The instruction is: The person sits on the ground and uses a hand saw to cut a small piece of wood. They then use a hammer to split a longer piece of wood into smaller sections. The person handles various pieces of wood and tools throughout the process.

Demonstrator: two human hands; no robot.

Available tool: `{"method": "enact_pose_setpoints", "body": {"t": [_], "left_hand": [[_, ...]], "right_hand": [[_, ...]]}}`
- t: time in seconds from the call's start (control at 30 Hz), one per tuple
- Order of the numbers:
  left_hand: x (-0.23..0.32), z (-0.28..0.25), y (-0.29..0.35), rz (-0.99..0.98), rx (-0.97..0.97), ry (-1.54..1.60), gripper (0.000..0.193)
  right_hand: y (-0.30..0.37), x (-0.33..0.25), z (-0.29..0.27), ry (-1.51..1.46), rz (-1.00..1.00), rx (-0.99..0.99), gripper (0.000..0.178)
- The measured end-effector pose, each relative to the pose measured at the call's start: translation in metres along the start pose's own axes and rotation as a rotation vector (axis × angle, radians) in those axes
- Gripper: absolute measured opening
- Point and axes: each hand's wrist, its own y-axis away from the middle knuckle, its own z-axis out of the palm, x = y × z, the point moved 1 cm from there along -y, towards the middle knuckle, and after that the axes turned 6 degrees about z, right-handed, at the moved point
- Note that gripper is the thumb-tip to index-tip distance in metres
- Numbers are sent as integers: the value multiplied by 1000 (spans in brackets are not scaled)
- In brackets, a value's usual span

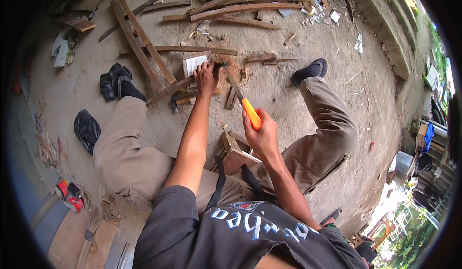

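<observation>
My right hand (262, 133) is closed round the orange handle of a handsaw (251, 113), whose narrow blade points away from me. The blade's far end meets the end of a dark wooden strip (168, 92), beside some brown sawdust (234, 67). Just left of the blade, my left hand (207, 78) grips that strip from above, and its fingers partly hide the wood. A white panel in a wooden frame (191, 63) lies just past my left hand. Below the strip is a hammer (174, 105), only partly in sight.
Long wooden strips (245, 11) lie across the far ground, with more crossed at left (139, 43). A small wooden box or stool (232, 156) stands between my legs. Black plastic bags (87, 130) sit at left; concrete steps (378, 21) rise at far right.
</observation>
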Motion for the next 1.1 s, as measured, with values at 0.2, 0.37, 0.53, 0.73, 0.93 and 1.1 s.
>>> {"method": "enact_pose_setpoints", "body": {"t": [0.2, 0.37, 0.53, 0.73, 0.93, 1.1], "left_hand": [[-6, 5, 14, 38, 47, -14, 37], [-4, 1, 8, 39, 46, -2, 36], [-5, 6, 16, 31, 26, 6, 39], [-10, 7, 20, 32, 28, -24, 40], [-2, 6, 24, 49, 70, 15, 36], [-4, 12, 9, -96, 40, -67, 40]], "right_hand": [[26, 18, -9, -22, -45, 0, 29], [-11, 10, 10, -14, -27, -19, 29], [29, 18, -13, -44, 9, -21, 27], [-18, 9, 22, 9, -9, -15, 27], [48, 35, -22, -75, 37, -38, 24], [29, 8, -10, -53, 47, -69, 22]]}}
